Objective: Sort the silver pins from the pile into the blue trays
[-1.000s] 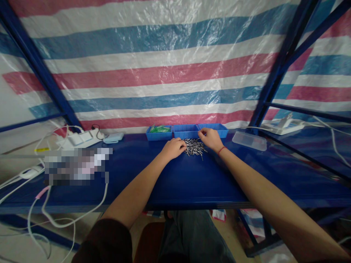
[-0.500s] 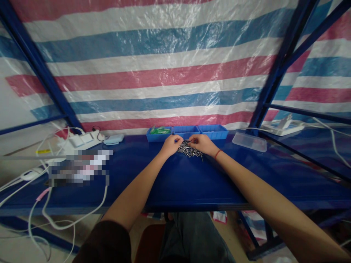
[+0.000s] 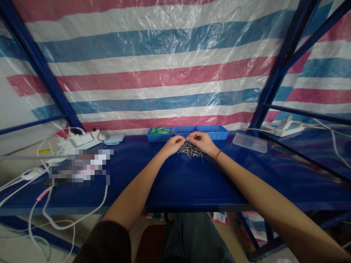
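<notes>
A heap of small silvery metal pins lies on the blue table near its far edge. My left hand is at the heap's left side, fingers curled in a pinch. My right hand is at the heap's top right, fingers also pinched close to the left hand's fingertips. What each pinch holds is too small to make out. Behind the heap stand three small blue trays: the left tray holds green pieces, the middle tray and the right tray show little inside.
A clear plastic lid lies to the right of the trays. White power strips and loose cables fill the table's left end. A striped tarp hangs behind, with blue frame posts at both sides. Another power strip sits at the far right.
My right hand came back from the right blue tray to the heap. Both hands drew together above the pins and now pinch close to each other.
</notes>
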`<state>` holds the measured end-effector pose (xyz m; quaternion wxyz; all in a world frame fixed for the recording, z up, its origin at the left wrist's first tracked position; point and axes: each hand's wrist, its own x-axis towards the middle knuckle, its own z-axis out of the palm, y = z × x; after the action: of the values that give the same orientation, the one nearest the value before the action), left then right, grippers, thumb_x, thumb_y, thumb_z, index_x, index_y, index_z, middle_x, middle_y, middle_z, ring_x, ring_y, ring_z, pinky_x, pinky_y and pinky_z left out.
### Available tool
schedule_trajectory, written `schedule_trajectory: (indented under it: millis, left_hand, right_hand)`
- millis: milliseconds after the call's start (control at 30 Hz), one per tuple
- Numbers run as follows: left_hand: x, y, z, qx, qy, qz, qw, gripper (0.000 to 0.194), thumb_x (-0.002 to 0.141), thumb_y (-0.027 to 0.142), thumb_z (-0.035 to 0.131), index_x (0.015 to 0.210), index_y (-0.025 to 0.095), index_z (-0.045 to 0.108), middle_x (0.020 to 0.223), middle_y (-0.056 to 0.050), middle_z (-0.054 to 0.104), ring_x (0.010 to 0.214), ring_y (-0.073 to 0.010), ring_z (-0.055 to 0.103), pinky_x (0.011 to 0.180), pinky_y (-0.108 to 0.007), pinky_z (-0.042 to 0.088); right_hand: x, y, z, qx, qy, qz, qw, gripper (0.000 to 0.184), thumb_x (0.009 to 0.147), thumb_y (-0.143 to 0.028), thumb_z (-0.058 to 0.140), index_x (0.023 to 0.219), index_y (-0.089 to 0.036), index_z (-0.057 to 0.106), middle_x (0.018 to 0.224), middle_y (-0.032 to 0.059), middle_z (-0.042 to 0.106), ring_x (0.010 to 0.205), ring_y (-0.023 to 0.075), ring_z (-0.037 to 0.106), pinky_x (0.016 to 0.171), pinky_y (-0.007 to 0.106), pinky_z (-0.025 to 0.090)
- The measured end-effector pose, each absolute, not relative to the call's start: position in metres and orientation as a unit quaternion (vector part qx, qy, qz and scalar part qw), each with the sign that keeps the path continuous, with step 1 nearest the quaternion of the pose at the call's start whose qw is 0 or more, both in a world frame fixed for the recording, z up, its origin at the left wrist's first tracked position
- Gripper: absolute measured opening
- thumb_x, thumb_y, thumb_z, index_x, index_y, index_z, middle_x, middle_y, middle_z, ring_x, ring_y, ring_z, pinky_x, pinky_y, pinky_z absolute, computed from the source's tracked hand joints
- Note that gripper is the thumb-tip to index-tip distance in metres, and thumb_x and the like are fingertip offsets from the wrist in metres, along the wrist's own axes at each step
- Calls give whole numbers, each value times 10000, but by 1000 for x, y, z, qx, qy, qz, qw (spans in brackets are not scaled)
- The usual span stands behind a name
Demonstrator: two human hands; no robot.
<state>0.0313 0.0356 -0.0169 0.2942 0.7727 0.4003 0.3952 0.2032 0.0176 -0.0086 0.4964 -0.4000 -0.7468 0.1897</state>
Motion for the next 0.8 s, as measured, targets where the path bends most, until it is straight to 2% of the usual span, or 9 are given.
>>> schedule_trajectory:
  millis: [233, 467, 600, 800]
  left_hand:
    - [33, 29, -14, 777, 367, 395, 326, 223, 831, 271, 498, 975, 144, 611, 993, -44, 653, 902, -158, 589, 871, -300, 430]
    - [32, 29, -14, 794, 356, 394, 297, 220, 852, 275, 467, 961, 126, 588, 956, -47, 646, 851, -144, 586, 822, -284, 446]
    - [33, 30, -14, 789, 361, 400, 296, 193, 843, 264, 484, 944, 132, 582, 942, -45, 642, 852, -141, 586, 812, -278, 449]
    - [34, 29, -15, 769, 383, 427, 283, 144, 806, 255, 537, 879, 138, 576, 887, -37, 632, 749, -122, 575, 742, -271, 468]
  right_hand:
    - [203, 16, -7, -400, -744, 188, 501, 324, 725, -460, 594, 733, -138, 629, 700, 31, 634, 621, 121, 527, 613, 256, 412]
    - [201, 15, -6, -396, -745, 179, 505, 293, 725, -434, 604, 746, -143, 633, 768, 49, 660, 673, 134, 565, 644, 265, 428]
    - [201, 17, -7, -396, -748, 171, 504, 258, 733, -407, 599, 764, -153, 635, 790, 51, 664, 691, 140, 576, 649, 274, 438]
    - [202, 15, -5, -407, -756, 122, 498, 167, 752, -325, 572, 748, -169, 632, 813, 47, 646, 761, 153, 576, 679, 291, 452]
